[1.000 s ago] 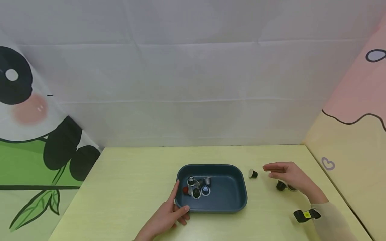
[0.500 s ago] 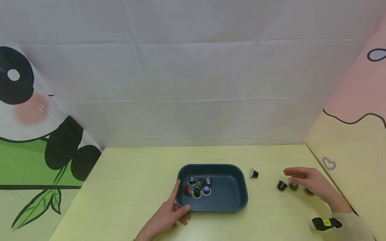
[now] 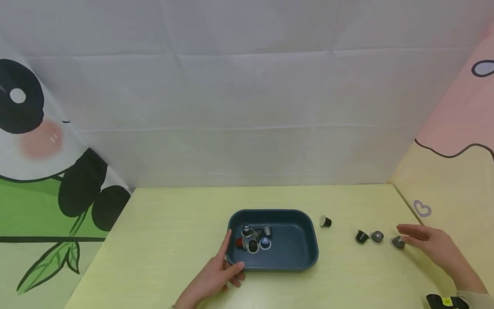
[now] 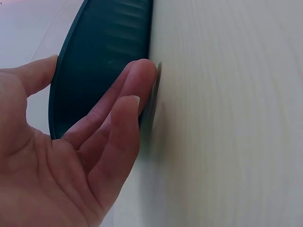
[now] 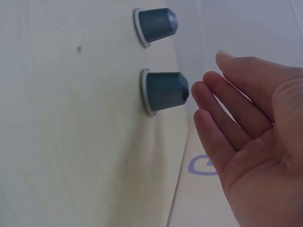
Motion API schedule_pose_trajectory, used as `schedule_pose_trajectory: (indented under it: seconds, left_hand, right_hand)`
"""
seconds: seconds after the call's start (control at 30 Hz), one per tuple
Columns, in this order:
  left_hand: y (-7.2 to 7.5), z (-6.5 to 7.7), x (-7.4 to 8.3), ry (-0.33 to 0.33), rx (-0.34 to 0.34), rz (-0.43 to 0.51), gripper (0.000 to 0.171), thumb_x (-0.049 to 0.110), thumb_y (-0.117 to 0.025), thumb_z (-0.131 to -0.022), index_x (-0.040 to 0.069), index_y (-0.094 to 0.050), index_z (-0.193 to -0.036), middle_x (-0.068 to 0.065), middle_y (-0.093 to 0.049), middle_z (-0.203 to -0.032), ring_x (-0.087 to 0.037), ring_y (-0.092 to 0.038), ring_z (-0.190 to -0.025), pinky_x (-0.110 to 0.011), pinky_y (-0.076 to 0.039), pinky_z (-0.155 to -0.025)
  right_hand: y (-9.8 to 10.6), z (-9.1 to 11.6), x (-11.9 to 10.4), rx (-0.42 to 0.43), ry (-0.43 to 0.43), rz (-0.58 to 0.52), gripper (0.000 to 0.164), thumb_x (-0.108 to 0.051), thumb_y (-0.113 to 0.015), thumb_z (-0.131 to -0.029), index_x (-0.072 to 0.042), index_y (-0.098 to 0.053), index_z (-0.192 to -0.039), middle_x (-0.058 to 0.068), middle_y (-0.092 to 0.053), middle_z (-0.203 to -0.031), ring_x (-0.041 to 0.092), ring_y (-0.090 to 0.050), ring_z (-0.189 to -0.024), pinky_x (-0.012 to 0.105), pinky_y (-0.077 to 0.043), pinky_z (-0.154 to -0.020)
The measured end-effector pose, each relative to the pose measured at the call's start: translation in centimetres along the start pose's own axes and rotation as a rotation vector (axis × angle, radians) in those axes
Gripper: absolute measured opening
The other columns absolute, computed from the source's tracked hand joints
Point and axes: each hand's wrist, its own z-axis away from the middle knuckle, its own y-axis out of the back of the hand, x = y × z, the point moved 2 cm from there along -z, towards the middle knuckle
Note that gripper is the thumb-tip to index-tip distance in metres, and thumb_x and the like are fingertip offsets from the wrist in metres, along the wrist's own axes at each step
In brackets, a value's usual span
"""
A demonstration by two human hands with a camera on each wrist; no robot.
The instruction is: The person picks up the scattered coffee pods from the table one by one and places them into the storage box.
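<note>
Capsule [image 3: 397,243] rim-down, axis upright, right hand [image 3: 436,246] relaxed beside it, left hand [image 3: 212,272] spread against tray [image 3: 293,243]

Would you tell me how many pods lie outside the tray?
4: one pod nearest the tray, a black pod beside a grey pod, another pod by the right hand, which could hide more.

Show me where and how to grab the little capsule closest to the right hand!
Probably best to pinch the capsule by its sloping sides, coming down from above. It stands on its wide rim, narrow end up, so the sides look free to hold while the rim sits on the table.
</note>
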Motion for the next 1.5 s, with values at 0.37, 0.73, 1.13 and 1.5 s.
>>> schedule_pose_trajectory:
  seconds: [0.37,0.73,1.13,1.5]
  left_hand:
    - [-0.1,-0.1,-0.2,0.003,0.006,-0.006,0.096,0.034,-0.065,-0.098,0.035,0.009,-0.159,-0.008,-0.073,-0.082,-0.027,-0.071,-0.069,-0.037,-0.047,-0.052]
    - [-0.2,0.1,0.1,0.006,0.004,-0.009,0.097,0.033,-0.065,-0.098,0.034,0.010,-0.159,-0.007,-0.073,-0.081,-0.026,-0.071,-0.070,-0.037,-0.048,-0.052]
    - [-0.1,0.0,0.0,0.008,0.002,-0.003,0.097,0.034,-0.065,-0.098,0.034,0.010,-0.159,-0.007,-0.073,-0.082,-0.026,-0.071,-0.070,-0.038,-0.048,-0.053]
    - [-0.1,-0.1,-0.4,0.002,0.002,0.011,0.096,0.034,-0.065,-0.098,0.037,0.009,-0.159,-0.008,-0.073,-0.082,-0.027,-0.072,-0.070,-0.038,-0.048,-0.052]
  right_hand:
    - [-1.4,0.8,1.9,0.002,-0.044,0.043,0.051,-0.033,-0.075,-0.090,0.000,-0.066,-0.127,0.003,-0.072,-0.113,-0.020,-0.047,-0.092,0.018,-0.045,-0.073]
    - [-2.1,0.9,2.0,0.082,-0.033,0.059,0.045,-0.031,-0.080,-0.086,0.000,-0.071,-0.118,0.000,-0.075,-0.102,-0.019,-0.050,-0.086,0.013,-0.041,-0.070]
    - [-2.1,1.0,1.5,0.104,-0.035,0.075,0.043,-0.030,-0.079,-0.087,0.000,-0.071,-0.117,0.010,-0.074,-0.105,-0.017,-0.051,-0.085,0.015,-0.041,-0.069]
    - [-2.2,1.1,1.9,0.135,-0.016,0.073,0.042,-0.031,-0.079,-0.088,-0.001,-0.071,-0.116,0.008,-0.075,-0.102,-0.018,-0.051,-0.084,0.015,-0.041,-0.068]
